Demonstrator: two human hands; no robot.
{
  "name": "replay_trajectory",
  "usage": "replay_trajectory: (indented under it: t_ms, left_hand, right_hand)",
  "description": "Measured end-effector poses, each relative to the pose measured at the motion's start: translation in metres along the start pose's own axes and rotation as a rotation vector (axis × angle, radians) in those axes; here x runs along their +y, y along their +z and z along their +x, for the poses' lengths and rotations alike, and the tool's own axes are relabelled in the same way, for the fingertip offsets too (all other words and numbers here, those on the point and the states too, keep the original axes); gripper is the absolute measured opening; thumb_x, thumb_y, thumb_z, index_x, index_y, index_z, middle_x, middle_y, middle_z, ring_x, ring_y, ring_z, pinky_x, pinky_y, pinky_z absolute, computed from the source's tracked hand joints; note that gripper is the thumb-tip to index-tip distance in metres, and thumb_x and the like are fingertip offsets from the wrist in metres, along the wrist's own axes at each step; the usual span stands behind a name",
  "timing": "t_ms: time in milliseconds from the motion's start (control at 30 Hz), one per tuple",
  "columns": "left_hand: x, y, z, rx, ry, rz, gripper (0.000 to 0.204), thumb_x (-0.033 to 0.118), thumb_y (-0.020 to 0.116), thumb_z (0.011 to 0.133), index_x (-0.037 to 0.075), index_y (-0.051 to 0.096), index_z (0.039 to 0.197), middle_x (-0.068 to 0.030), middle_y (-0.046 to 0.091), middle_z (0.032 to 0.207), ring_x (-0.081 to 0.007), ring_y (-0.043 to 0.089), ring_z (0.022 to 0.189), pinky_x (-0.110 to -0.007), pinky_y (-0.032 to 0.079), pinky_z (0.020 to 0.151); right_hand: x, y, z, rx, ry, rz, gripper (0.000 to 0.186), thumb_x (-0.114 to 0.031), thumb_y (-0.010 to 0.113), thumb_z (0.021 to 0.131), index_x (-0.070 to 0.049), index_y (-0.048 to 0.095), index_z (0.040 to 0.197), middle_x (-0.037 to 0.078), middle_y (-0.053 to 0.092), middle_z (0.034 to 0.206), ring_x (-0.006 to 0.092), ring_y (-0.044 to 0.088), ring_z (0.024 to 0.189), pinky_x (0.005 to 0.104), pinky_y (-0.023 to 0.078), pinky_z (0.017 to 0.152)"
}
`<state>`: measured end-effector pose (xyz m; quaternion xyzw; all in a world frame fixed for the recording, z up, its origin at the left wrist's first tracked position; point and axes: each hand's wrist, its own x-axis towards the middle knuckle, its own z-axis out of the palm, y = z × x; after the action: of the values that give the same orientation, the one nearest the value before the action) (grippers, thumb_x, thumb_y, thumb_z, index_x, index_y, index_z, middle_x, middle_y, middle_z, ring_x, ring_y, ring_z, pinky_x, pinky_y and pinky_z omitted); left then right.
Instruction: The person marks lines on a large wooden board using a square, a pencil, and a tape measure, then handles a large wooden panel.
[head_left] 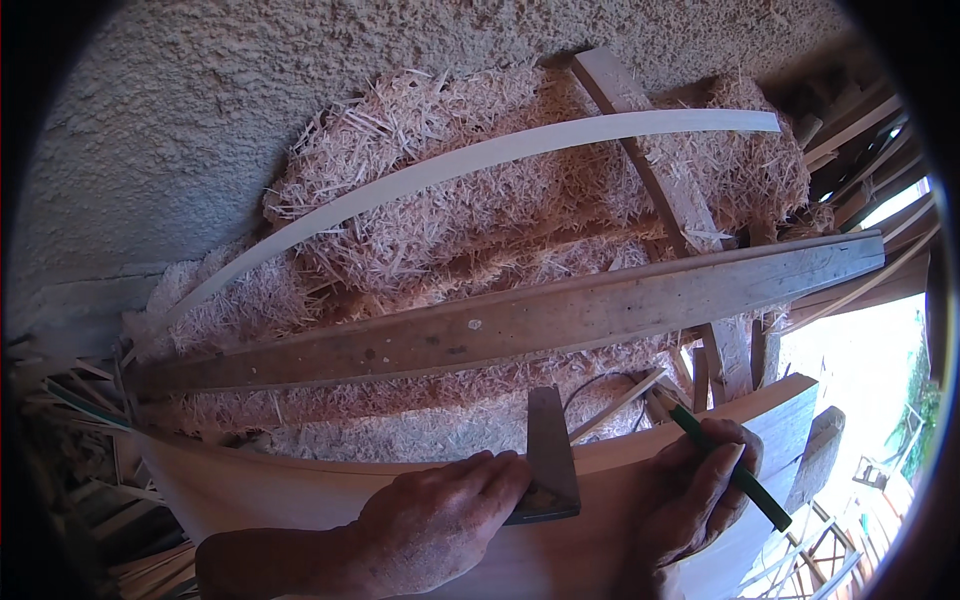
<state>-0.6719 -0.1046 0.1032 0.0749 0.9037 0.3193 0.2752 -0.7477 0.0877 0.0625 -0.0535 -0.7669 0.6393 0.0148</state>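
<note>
A wide pale wooden board (610, 510) lies across the lower part of the head view, directly under both hands. My left hand (440, 520) is closed on a dark L-shaped try square (549, 440) and presses it against the board. One arm of the square points up past the board's far edge; the other lies partly under my fingers. My right hand (700, 490) grips a green pencil (759, 496) to the right of the square. Its sharpened end points up and left, above the board's far edge.
Beyond the board, a long wooden beam (480, 332) runs across, with a curved thin pale strip (500, 150) behind it. Heaped wood shavings (450, 200) lie against the rough wall (200, 130). A slanted timber (660, 190) crosses behind the beam; scrap wood fills the left side.
</note>
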Motion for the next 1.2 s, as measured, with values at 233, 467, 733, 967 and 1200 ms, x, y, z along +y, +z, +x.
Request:
replay_trajectory:
  t_ms: [233, 467, 733, 967, 1200]
  left_hand:
    - [0.002, 0.0, 0.001, 0.063, -0.002, -0.023, 0.056, -0.002, 0.066, 0.069, -0.004, 0.052, 0.123, -0.0147, 0.064, 0.113, -0.0251, 0.069, 0.097, -0.031, 0.061, 0.076]
    - [0.004, 0.0, 0.002, 0.032, -0.04, -0.046, 0.058, -0.005, 0.066, 0.067, 0.0, 0.054, 0.123, -0.0144, 0.065, 0.116, -0.0271, 0.07, 0.095, -0.033, 0.06, 0.075]
    - [0.002, 0.004, 0.002, 0.079, -0.014, -0.045, 0.057, -0.005, 0.066, 0.068, 0.001, 0.055, 0.124, -0.0142, 0.065, 0.117, -0.0273, 0.07, 0.095, -0.032, 0.061, 0.074]
    - [0.003, 0.001, 0.001, 0.021, -0.057, -0.047, 0.061, -0.002, 0.067, 0.067, 0.001, 0.053, 0.127, -0.0137, 0.065, 0.119, -0.026, 0.07, 0.1, -0.031, 0.061, 0.074]
    - [0.007, -0.004, 0.003, -0.027, -0.142, -0.069, 0.056, 0.002, 0.066, 0.07, 0.006, 0.055, 0.124, -0.011, 0.067, 0.108, -0.0267, 0.071, 0.087, -0.034, 0.06, 0.068]
  right_hand:
    - [-0.004, -0.004, -0.001, -0.045, 0.053, -0.015, 0.032, -0.032, 0.042, 0.105, -0.003, 0.053, 0.112, 0.007, 0.056, 0.073, 0.0119, 0.054, 0.061, 0.0263, 0.043, 0.064]
    - [-0.005, -0.01, 0.001, -0.116, 0.023, -0.073, 0.031, -0.031, 0.042, 0.104, -0.003, 0.053, 0.112, 0.009, 0.056, 0.079, 0.0124, 0.056, 0.063, 0.0277, 0.045, 0.064]
    - [-0.006, -0.006, 0.0, -0.079, 0.04, -0.009, 0.03, -0.029, 0.043, 0.104, -0.002, 0.054, 0.111, 0.009, 0.056, 0.083, 0.0124, 0.056, 0.062, 0.0279, 0.045, 0.064]
    - [-0.002, -0.012, 0.0, -0.125, 0.028, -0.021, 0.029, -0.028, 0.044, 0.104, -0.002, 0.054, 0.112, 0.009, 0.056, 0.083, 0.0117, 0.056, 0.065, 0.0278, 0.045, 0.066]
    - [-0.001, -0.007, 0.002, -0.109, 0.036, 0.096, 0.026, -0.026, 0.048, 0.103, -0.001, 0.056, 0.107, 0.009, 0.06, 0.081, 0.0114, 0.056, 0.067, 0.0278, 0.046, 0.066]
